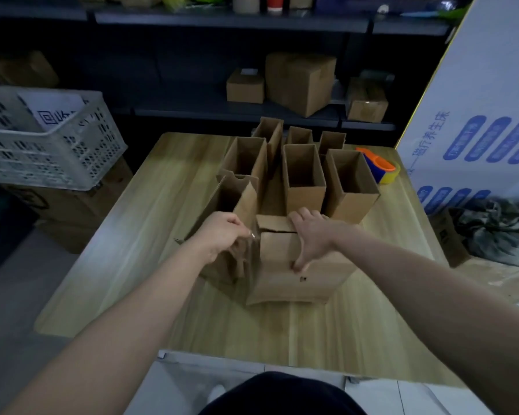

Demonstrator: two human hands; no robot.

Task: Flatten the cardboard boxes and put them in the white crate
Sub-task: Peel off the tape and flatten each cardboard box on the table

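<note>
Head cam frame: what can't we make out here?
- White crate: head view, its walls and a printed sheet hide its inside; left edge crops it.
- Left hand: head view, fingertips hidden behind the box flap it grips.
- Back-row boxes: head view, front boxes cover their bases.

This looks like a stockroom or packing room. A wooden table (138, 265) serves as the workbench, and on it stands a cluster of empty cardboard boxes (303, 175) with their tops open. At the table's far right corner lies an orange and blue tape dispenser (378, 166). Behind the table runs dark metal shelving (231, 20) that holds sealed cartons (300, 82) on a lower level and tape rolls (245, 3) higher up. Left of the table a perforated white crate (51, 145) sits on a brown carton (72, 217). Right of the table leans a tall printed carton (486, 115)
</note>
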